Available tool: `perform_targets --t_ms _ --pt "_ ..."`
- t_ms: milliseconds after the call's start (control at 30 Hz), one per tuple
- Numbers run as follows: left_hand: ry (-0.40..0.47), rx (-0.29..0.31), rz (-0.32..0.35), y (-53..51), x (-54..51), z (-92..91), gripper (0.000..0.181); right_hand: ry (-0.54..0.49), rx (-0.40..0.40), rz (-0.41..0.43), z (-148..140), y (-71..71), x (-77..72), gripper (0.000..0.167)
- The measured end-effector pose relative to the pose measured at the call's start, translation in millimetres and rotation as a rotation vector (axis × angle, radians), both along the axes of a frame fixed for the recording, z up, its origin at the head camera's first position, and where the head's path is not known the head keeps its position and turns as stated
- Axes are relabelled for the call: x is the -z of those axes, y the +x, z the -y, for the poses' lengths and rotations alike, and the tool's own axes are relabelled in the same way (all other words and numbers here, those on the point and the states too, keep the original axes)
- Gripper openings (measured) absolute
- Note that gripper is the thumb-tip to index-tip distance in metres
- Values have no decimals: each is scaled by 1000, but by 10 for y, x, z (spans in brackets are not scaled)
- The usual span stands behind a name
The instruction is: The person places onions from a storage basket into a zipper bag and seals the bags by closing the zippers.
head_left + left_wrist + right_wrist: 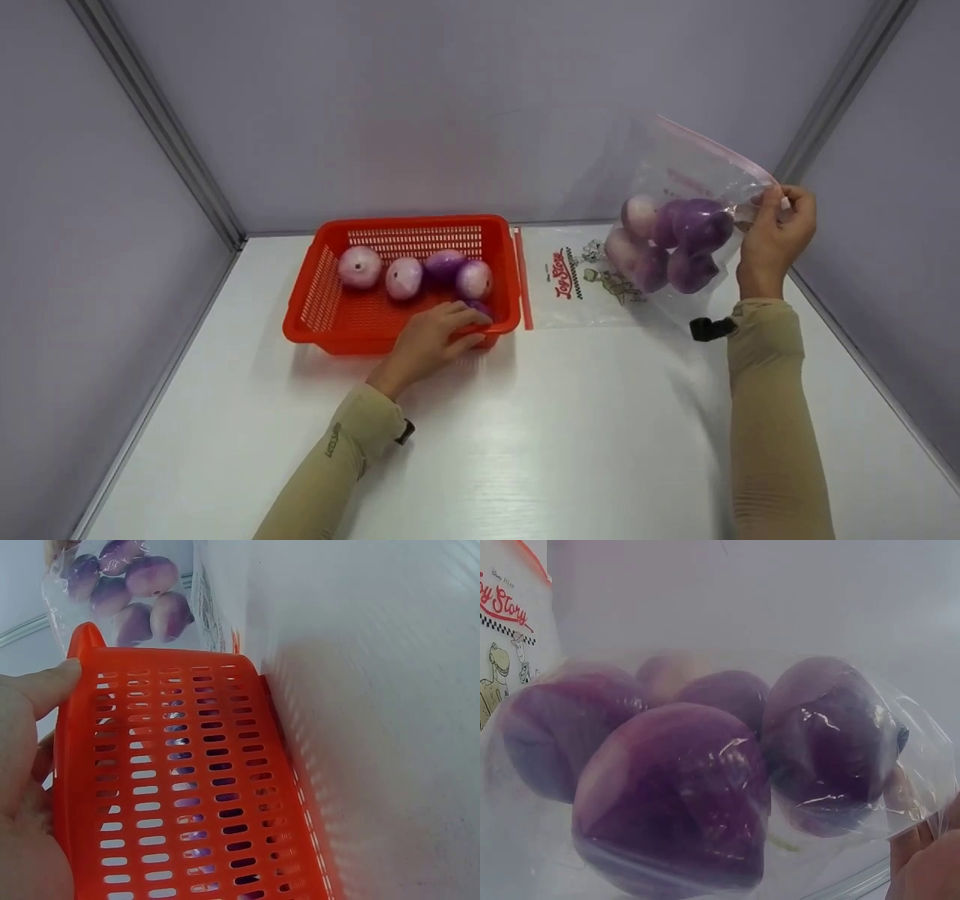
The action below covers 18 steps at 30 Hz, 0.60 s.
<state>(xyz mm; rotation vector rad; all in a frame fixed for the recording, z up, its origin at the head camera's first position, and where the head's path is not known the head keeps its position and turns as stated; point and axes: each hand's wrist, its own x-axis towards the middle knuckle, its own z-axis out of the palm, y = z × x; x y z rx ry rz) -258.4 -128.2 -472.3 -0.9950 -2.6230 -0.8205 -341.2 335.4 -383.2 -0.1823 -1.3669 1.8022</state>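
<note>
Over the front right corner of a red basket (pixel 337 343), the left hand (pixel 431 341) reaches in with its fingers at a purple onion (pixel 477 308). The left wrist view shows the thumb of that hand (pixel 22 765) at the rim of the basket (pixel 161 656), apart from the other fingers, which are partly hidden. On the right, the right hand (pixel 776 232) pinches the top corner of a clear zip bag (pixel 690 161). Several purple onions (pixel 703 225) hang inside the bag, close up in the right wrist view as purple onions (pixel 675 802).
Further onions (pixel 360 267) lie in the basket. Right of it, a second clear bag (pixel 544 300) with a red edge and printed figures lies flat on the white table (pixel 525 450), partly behind the raised bag. Grey panels (pixel 450 112) stand around the table.
</note>
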Motion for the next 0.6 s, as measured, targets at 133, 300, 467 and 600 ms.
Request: perform_targets --t_ms 133,300,467,600 --pt "5 -10 -11 2 54 -14 25 -164 -58 -44 -91 -2 131 12" --pt "6 -14 -13 0 66 -16 26 -337 -137 -58 -199 0 250 13" --pt "-12 -23 -19 -2 69 -21 26 -387 -145 -6 -306 12 381 11" --pt "-20 -26 -14 -11 83 -21 27 -435 -128 34 -403 12 446 9"
